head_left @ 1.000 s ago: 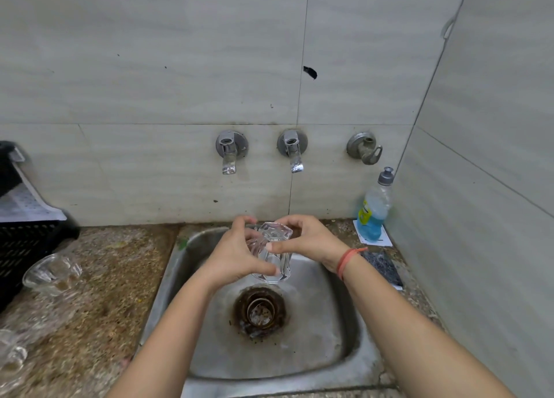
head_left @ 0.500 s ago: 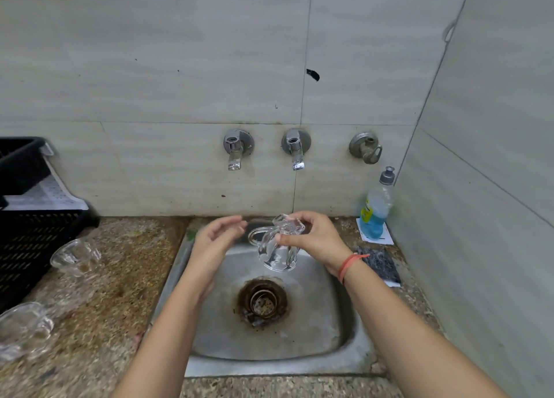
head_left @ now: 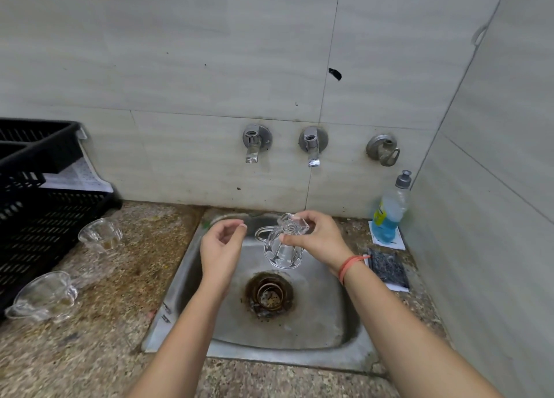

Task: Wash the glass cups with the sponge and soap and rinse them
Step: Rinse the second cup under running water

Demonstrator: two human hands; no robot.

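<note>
My right hand (head_left: 319,238) pinches a clear glass cup (head_left: 281,249) with a handle, held upside down above the steel sink (head_left: 335,319). My left hand (head_left: 220,247) hovers just left of the cup with loosely curled fingers and holds nothing. Two more glass cups lie on the counter at the left, one (head_left: 100,235) near the crate and one (head_left: 45,295) closer to me. A dark sponge (head_left: 388,267) rests on the counter right of the sink. A bottle of blue soap (head_left: 389,210) stands in the back right corner.
Three wall taps, left (head_left: 253,145), middle (head_left: 311,147) and right (head_left: 383,150), sit above the sink; no water runs. A black plastic crate (head_left: 36,205) stands at the far left. A rusty drain (head_left: 268,295) lies in the sink's middle. The tiled wall closes in on the right.
My left hand let go of the cup and drew back to the left. The right hand keeps the cup, now upside down. The view shifted, showing more of the counter at left.
</note>
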